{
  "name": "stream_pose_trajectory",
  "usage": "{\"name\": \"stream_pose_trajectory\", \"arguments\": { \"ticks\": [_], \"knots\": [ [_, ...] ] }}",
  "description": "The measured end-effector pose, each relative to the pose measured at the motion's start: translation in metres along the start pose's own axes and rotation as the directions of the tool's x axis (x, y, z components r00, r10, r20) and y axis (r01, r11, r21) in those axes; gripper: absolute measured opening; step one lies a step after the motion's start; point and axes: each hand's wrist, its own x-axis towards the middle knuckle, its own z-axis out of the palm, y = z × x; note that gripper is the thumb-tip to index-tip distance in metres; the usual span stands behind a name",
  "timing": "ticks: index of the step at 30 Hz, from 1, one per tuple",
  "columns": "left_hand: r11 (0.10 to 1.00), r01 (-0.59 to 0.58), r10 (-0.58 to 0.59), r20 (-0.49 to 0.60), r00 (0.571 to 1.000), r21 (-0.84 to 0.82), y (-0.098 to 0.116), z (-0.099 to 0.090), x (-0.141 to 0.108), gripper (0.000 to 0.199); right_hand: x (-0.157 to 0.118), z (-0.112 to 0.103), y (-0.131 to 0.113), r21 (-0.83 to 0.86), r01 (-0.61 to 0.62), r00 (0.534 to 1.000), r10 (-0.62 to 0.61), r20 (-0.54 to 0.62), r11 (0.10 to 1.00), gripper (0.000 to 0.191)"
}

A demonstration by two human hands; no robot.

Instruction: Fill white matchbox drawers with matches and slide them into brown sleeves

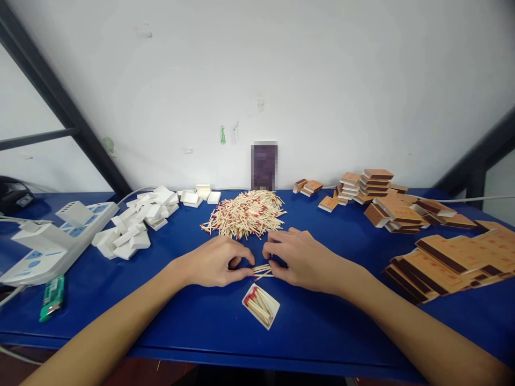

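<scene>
A small bunch of matches (263, 269) lies between my two hands, just above the blue table top. My left hand (219, 261) is closed, its thumb and fingertips at the left ends of the matches. From the other side, the curled fingers and thumb of my right hand (300, 261) close on the right ends. Just below sits a white matchbox tray (272, 316), tilted in the view and partly filled with red-headed matches (258, 305). Beyond my hands rises a large heap of loose matches (245, 214).
White empty trays (132, 230) are piled at the left, beside a power strip (76, 241) and a green packet (52, 297). Orange-brown matchbox sleeves (434, 262) and boxes (376, 185) are stacked at the right. A pixelated dark panel (264, 166) stands against the wall.
</scene>
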Motion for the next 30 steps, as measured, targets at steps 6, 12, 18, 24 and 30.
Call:
{"name": "stream_pose_trajectory", "arguments": {
  "ticks": [6,12,18,24,30],
  "knots": [
    [0.996,-0.007,0.014,-0.078,0.997,0.094,0.005,0.007,0.002,0.033,0.002,0.003,0.012,-0.123,-0.014,1.000,0.014,0.004,0.992,0.012],
    [0.997,0.041,-0.036,-0.078,0.996,0.065,0.010,0.010,0.005,0.023,0.004,0.011,0.011,-0.131,-0.031,0.999,0.027,-0.029,0.991,0.011],
    [1.000,-0.004,0.004,-0.017,1.000,-0.001,0.011,0.010,0.003,0.015,0.007,0.019,0.005,0.022,-0.010,0.998,0.011,-0.061,1.000,0.010],
    [0.999,-0.047,0.046,-0.142,0.989,-0.004,0.009,0.010,0.005,0.020,0.007,0.022,0.003,0.221,-0.012,0.999,0.022,-0.040,0.975,0.007],
    [0.970,0.189,-0.079,-0.534,0.842,0.155,-0.021,0.001,0.004,0.022,0.008,0.013,-0.001,0.167,-0.083,0.990,0.100,-0.096,0.982,0.013]
  ]
}}
